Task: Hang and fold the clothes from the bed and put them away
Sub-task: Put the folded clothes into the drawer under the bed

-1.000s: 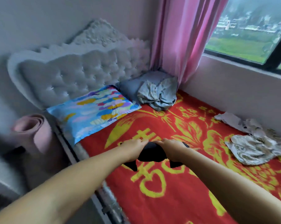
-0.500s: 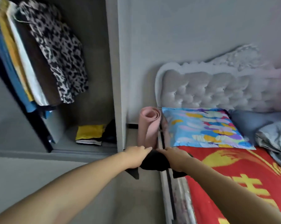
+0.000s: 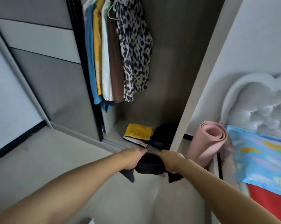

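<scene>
Both of my hands hold a folded black garment [image 3: 148, 165] in front of the open wardrobe [image 3: 167, 65]. My left hand [image 3: 131, 157] grips its left side and my right hand [image 3: 169, 159] grips its right side, with two dark corners hanging below. On the wardrobe floor just beyond lie a folded yellow piece on a small stack [image 3: 139, 132] and a dark folded pile [image 3: 163, 136]. Several hung clothes [image 3: 117, 50], among them a leopard-print top, fill the left of the rail. The bed [image 3: 268, 202] with its red cover shows at the right edge.
A rolled pink mat [image 3: 207, 141] stands between the wardrobe's side panel [image 3: 201, 78] and the bed. A colourful pillow [image 3: 262, 157] lies below the tufted headboard [image 3: 257, 101]. The grey sliding door [image 3: 44, 62] is at the left, and grey floor [image 3: 39, 159] is underfoot.
My view has swung left from the bed to the wardrobe. Both hands have carried the black garment from above the red cover to just before the wardrobe floor.
</scene>
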